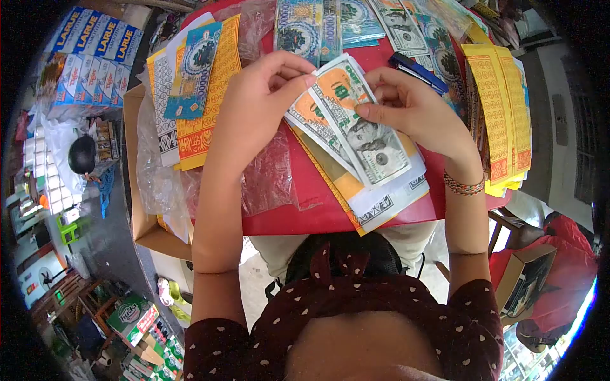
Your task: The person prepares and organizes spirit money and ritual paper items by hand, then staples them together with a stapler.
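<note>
Over the red table [267, 222] I hold a small fan of paper notes printed like hundred-dollar bills [379, 155]. My left hand [264, 95] pinches their upper left corner between thumb and fingers. On the right edge, the thumb of my right hand [419, 114] presses the top note against curled fingers. Beneath the notes lies a stack of yellow and white printed paper [384, 206], partly hidden by them. A dark blue stapler [419, 73] sits just beyond my right hand.
Left on the table, yellow printed sheets [222, 95] carry blue notes [198, 70], beside crumpled clear plastic [270, 171]. More blue notes [298, 32] lie at the back. Another yellow paper stack [499, 114] is at right. A cardboard box [159, 238] stands by the left edge.
</note>
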Demonstrator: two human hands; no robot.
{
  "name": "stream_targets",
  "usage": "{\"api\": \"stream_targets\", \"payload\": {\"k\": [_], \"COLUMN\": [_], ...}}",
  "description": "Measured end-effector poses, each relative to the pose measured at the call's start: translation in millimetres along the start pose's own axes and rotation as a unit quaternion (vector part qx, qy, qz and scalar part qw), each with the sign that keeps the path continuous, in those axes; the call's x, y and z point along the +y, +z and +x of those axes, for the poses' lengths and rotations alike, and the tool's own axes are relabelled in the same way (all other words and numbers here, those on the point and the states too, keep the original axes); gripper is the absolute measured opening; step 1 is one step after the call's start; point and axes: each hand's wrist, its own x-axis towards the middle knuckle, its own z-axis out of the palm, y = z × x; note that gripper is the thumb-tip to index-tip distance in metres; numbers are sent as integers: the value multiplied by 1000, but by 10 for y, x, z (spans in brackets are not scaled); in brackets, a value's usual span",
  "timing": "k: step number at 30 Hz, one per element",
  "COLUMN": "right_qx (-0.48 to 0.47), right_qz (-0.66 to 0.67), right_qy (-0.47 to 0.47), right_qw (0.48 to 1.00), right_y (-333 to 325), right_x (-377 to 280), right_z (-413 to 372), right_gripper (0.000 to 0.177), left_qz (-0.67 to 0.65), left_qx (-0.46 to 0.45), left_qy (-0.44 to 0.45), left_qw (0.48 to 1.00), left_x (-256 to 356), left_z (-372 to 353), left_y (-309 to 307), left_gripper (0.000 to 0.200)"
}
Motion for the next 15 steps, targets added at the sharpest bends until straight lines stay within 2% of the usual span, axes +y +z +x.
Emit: {"api": "stream_targets", "payload": {"k": [1,7,15], "right_qx": [-5,11,30], "right_qz": [-29,-106,-110], "right_qy": [11,15,28], "right_qw": [1000,994,993], "right_y": [-1,4,1], "right_x": [32,12,-30], "right_z": [-6,-33,-44], "right_gripper": [31,37,42], "left_qz": [56,150,158], "left_qx": [6,15,73], "left_qy": [11,15,49], "left_qw": [998,988,983], "left_x": [-9,19,-31], "left_z": [-5,-43,-16], "left_y": [21,129,234], "left_gripper": [16,18,22]}}
